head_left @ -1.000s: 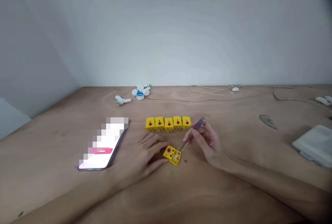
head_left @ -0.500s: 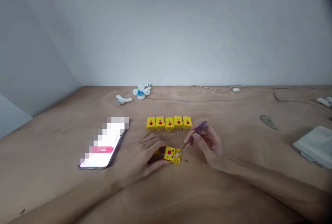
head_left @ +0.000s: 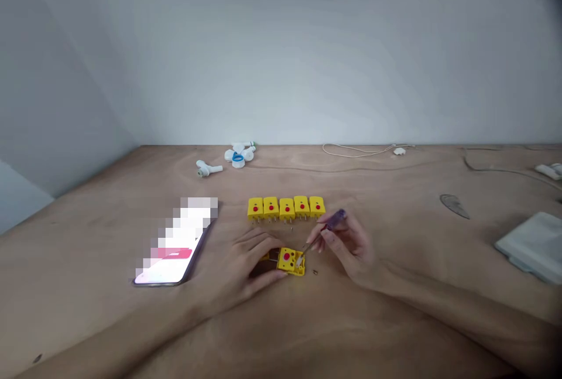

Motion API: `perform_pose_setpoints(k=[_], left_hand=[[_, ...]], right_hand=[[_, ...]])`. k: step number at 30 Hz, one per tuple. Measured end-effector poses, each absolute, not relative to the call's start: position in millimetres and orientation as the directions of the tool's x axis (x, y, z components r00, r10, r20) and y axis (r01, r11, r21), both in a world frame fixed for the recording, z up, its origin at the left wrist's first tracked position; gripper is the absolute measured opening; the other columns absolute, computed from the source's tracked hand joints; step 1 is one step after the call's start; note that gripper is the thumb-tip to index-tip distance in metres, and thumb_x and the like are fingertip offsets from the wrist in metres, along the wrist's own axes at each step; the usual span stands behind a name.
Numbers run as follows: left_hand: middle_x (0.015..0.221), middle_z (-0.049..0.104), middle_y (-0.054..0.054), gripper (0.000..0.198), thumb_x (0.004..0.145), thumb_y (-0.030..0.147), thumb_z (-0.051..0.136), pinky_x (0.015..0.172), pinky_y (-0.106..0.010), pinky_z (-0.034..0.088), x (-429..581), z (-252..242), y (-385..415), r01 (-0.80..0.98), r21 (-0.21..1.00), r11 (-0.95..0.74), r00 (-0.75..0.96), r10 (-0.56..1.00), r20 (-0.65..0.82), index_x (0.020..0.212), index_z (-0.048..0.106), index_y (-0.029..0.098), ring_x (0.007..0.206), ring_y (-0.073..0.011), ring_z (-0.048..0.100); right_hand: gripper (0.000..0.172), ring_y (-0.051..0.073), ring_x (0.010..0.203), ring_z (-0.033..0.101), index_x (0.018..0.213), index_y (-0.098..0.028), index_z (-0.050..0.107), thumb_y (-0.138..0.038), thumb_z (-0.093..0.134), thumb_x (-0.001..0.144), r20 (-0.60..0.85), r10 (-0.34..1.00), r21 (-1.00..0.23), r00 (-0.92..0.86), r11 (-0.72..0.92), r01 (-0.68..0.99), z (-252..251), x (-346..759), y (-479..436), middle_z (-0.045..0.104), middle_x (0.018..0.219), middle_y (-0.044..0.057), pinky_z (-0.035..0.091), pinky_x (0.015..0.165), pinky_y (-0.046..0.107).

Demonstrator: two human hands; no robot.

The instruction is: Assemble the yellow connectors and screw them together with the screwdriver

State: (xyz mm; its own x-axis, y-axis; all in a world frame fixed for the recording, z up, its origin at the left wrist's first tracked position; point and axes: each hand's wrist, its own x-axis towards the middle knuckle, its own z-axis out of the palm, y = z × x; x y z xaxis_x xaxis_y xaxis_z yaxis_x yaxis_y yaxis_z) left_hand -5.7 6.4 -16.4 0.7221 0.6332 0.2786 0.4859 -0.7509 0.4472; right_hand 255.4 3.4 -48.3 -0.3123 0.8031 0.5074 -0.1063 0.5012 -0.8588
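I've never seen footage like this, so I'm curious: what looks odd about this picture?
Head view: the phone is pixelated, the top-right corner darkens, the table looks stretched toward the edges, and soft light leaves one dark shadow under the left hand.

The open connector housing (head_left: 287, 260) is moulded yellow plastic, smooth with a slight gloss. The screwdriver (head_left: 317, 234) has a translucent purple plastic handle and a thin metal shaft. At 12 o'clock, the five connector bodies (head_left: 286, 209) show the same yellow plastic, with metal pins. At 9 o'clock, the smartphone (head_left: 175, 244) has a glossy glass screen. The plywood tabletop (head_left: 88, 250) is matt and lightly grained. At 3 o'clock, the white plastic panel (head_left: 533, 247) is smooth and matt.
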Motion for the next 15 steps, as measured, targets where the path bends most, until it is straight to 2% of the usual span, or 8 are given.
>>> perform_pose_setpoints(k=[15], left_hand=[[0.113, 0.069, -0.007, 0.026, 0.101, 0.040, 0.060, 0.090, -0.039, 0.054, -7.0, -16.7, 7.0, 0.500, 0.425, -0.755, 0.724, 0.633, 0.272, 0.120, 0.060, 0.022, 0.105, -0.0255, 0.064]], right_hand=[[0.014, 0.015, 0.083, 0.070, 0.119, -0.026, 0.058, -0.025, 0.054, 0.105, 0.502, 0.798, -0.857, -0.333, 0.511, -0.065, -44.8, 256.4, 3.5, 0.070, 0.096, 0.004, 0.060, 0.076, 0.030]])
